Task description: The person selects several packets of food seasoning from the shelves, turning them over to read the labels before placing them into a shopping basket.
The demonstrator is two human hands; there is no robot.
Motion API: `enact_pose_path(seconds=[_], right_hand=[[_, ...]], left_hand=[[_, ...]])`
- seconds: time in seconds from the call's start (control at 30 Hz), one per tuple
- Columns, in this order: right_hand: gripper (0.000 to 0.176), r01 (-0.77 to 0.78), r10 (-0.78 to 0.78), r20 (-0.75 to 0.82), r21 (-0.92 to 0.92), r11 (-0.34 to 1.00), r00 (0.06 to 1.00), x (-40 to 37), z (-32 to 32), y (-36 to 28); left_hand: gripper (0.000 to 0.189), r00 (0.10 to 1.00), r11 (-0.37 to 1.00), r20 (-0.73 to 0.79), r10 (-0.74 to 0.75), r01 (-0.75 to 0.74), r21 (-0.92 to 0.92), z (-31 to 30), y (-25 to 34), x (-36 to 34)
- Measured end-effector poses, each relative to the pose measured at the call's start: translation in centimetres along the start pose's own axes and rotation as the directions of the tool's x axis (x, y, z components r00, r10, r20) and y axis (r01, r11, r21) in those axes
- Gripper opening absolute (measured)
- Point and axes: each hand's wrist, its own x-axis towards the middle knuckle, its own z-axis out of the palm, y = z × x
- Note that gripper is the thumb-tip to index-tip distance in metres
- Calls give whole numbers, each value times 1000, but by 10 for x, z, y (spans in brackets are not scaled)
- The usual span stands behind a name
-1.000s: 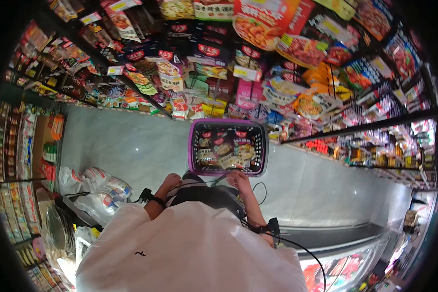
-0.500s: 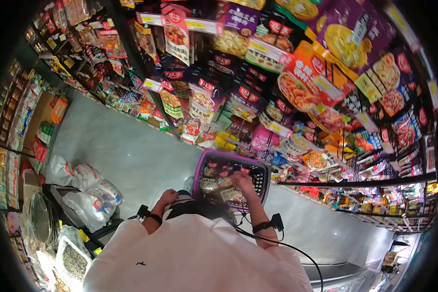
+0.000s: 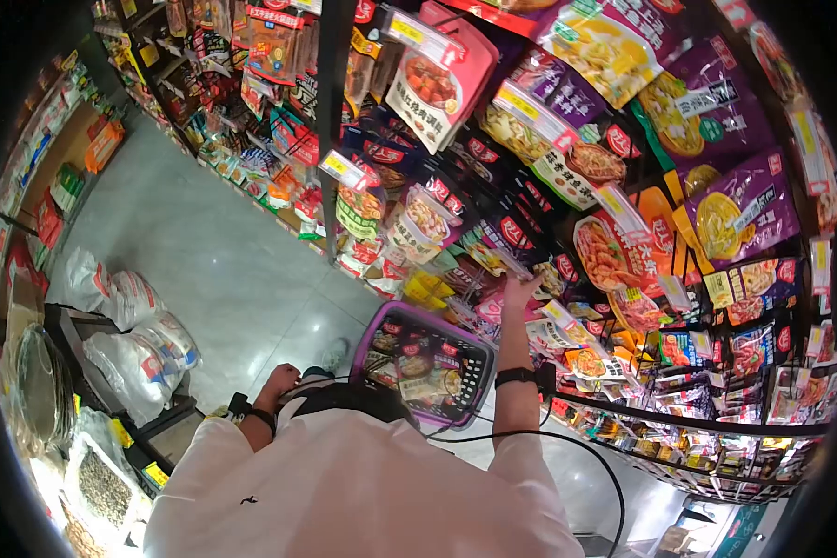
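My right hand (image 3: 521, 293) reaches up to the hanging seasoning packets, its fingers partly spread at the lower edge of a dark packet (image 3: 495, 249). Whether it touches the packet is unclear. Below and left of that hand stands a purple-rimmed black basket (image 3: 363, 346) with several dark packets (image 3: 417, 365) inside. My left hand (image 3: 285, 378) is beside my waist, left of the basket, with its fingers curled; whatever it may hold is too small to make out.
Racks of packets (image 3: 614, 237) curve across the front and right. White plastic sacks (image 3: 149, 367) lie at the left near a dark stand. A black cable (image 3: 604, 474) runs by my right arm. Grey floor (image 3: 214, 270) shows at left.
My right hand has moved from inside the basket up to the hanging packets. The view has shifted, so the racks appear larger. My left hand stays near my waist.
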Motion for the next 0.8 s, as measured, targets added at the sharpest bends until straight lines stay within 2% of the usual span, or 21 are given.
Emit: enact_pose_path(seconds=[0.07,0.1,0.2,0.33,0.37,0.47,0.53,0.57,0.67,0.73,0.77,0.8], right_hand=[[68,-147,120,135,213,966,984,3,-2,-22],[56,-227,183,164,314,922,969,9,0,-12],[40,-84,91,185,-46,995,979,13,-3,2],[26,-31,47,58,-255,967,997,16,-7,17],[22,-76,80,9,-196,978,997,14,-6,14],[18,-166,169,138,-39,985,976,7,-17,-4],[15,-196,164,225,126,973,961,1,-19,-8],[15,-213,155,267,207,955,951,-3,-19,-11],[15,-421,317,317,353,836,894,-26,-16,-39],[15,-454,320,350,423,784,880,-37,-20,-48],[13,-466,300,387,464,753,872,-44,-29,-48],[8,-468,293,389,503,727,873,-47,-32,-44]], left_hand=[[32,998,997,35,-49,50,-51,-10,3,8],[30,998,995,21,-66,67,-73,-15,9,9],[26,996,990,3,-89,89,-111,-18,13,16],[26,997,993,69,-46,53,-103,-24,0,41],[27,997,997,66,-36,40,-68,-24,3,42],[29,998,1000,70,6,-8,25,-26,19,49],[29,998,999,69,4,-7,41,-25,36,48],[30,995,997,98,-5,-3,75,-25,41,53],[31,987,997,159,-7,-6,76,-28,53,62],[26,992,996,121,20,-31,89,-24,51,80],[21,853,667,359,379,-521,533,-15,24,131],[16,580,-12,687,437,-760,649,-25,-2,168]])
